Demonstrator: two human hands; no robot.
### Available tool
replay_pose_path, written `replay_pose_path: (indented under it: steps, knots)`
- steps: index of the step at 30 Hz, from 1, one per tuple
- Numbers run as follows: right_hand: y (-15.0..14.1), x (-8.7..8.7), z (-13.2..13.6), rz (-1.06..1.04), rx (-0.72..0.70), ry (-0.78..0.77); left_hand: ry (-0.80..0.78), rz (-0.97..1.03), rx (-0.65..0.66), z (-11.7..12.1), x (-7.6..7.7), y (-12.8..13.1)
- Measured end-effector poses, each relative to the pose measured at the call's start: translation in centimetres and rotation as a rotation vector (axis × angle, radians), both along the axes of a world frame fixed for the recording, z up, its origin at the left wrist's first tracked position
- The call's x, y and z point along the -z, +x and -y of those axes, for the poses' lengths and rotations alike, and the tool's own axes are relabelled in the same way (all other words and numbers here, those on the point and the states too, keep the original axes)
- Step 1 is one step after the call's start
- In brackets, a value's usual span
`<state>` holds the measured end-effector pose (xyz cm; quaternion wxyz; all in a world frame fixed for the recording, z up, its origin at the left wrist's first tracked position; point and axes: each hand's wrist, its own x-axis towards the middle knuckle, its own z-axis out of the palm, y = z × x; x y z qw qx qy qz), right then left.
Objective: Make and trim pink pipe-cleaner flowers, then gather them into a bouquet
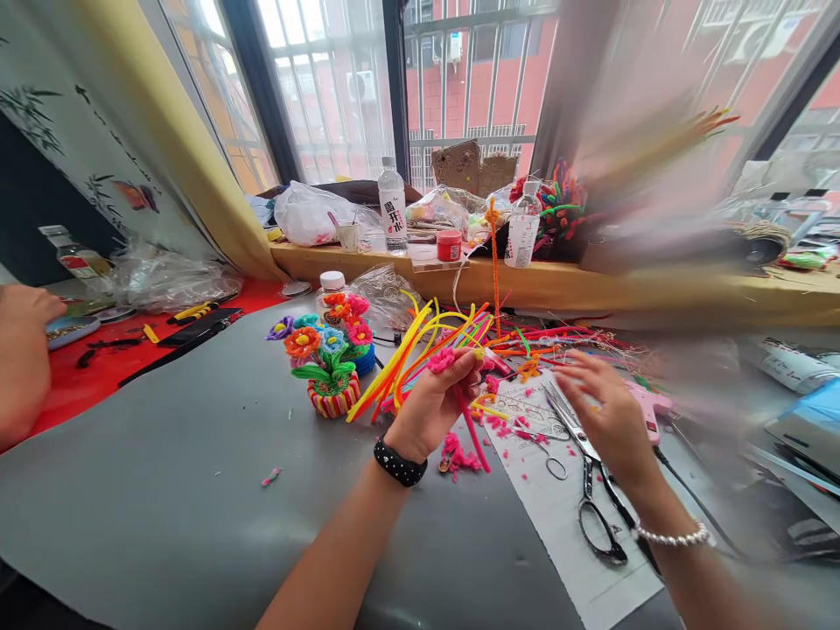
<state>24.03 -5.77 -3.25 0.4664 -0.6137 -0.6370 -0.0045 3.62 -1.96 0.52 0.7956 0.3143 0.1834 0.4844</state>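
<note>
My left hand pinches a pink pipe-cleaner flower with a yellow bit at its tip. A pink stem hangs below the fingers. My right hand is raised with its fingers stretched apart, holding nothing. Beneath it lie large black-handled scissors, and beside it a pink glue gun, partly hidden by the hand. Smaller scissors rest on a printed sheet. Pink fluff scraps lie under my left hand.
A striped pot of pipe-cleaner flowers stands left of loose yellow and orange pipe cleaners. Water bottles and a red jar line the sill. At far left, another person's arm rests by a red cloth. The right side is blurred.
</note>
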Motion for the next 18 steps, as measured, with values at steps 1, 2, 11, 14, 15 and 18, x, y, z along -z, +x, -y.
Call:
replay_pose_path:
  steps: [1,2,11,14,15,18]
  knots:
    - [-1.6,-0.6,0.1,-0.047,-0.130,-0.083,-0.005,-0.005,-0.009,-0.1,0.1,0.0]
    - [-3.1,-1.1,0.2,-0.094,-0.241,-0.145,-0.009,-0.009,-0.018,-0.1,0.2,0.1]
    - [-6.7,-1.8,-0.6,-0.308,-0.493,-0.278,-0.077,-0.004,-0.020,-0.3,0.3,0.3]
    - [-5.4,-1.3,-0.6,-0.404,-0.409,-0.295,-0.102,0.011,0.005,-0.3,0.2,0.3]
    - [-4.8,-1.0,-0.6,-0.421,-0.355,-0.294,-0.105,0.011,0.021,-0.4,0.2,0.3]
    - [-2.6,0.1,-1.0,-0.430,-0.197,-0.279,-0.118,0.014,0.063,-0.4,0.2,0.1]
